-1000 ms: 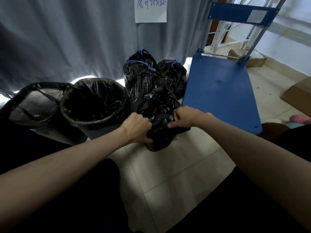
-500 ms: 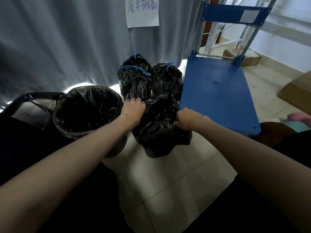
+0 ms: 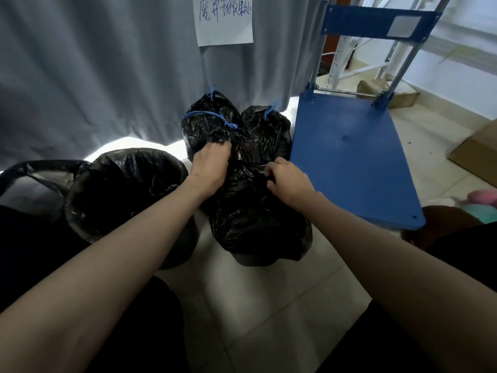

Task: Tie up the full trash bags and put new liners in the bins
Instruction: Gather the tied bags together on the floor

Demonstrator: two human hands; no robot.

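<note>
From the head camera, the person reaches both bare arms down to a black trash bag [image 3: 258, 219] that sits in a small dark bin [image 3: 252, 261] on the pale tiled floor [image 3: 269, 319]. The left hand [image 3: 209, 168] has its fingers curled into a bunch of the bag's plastic at the far upper edge, gripping it; the right hand [image 3: 289, 179] pinches the plastic at the bag's near-right top. Just behind stand two tied bags [image 3: 209, 122], closed with blue ties [image 3: 212, 115], against a grey curtain [image 3: 107, 76] bearing a handwritten paper sign [image 3: 224, 20]. To the left a round bin with a black liner [image 3: 123, 189] stands open, touching another lined bin [image 3: 29, 181] at the edge. A blue platform trolley [image 3: 349, 157] lies just right of the bags
</note>
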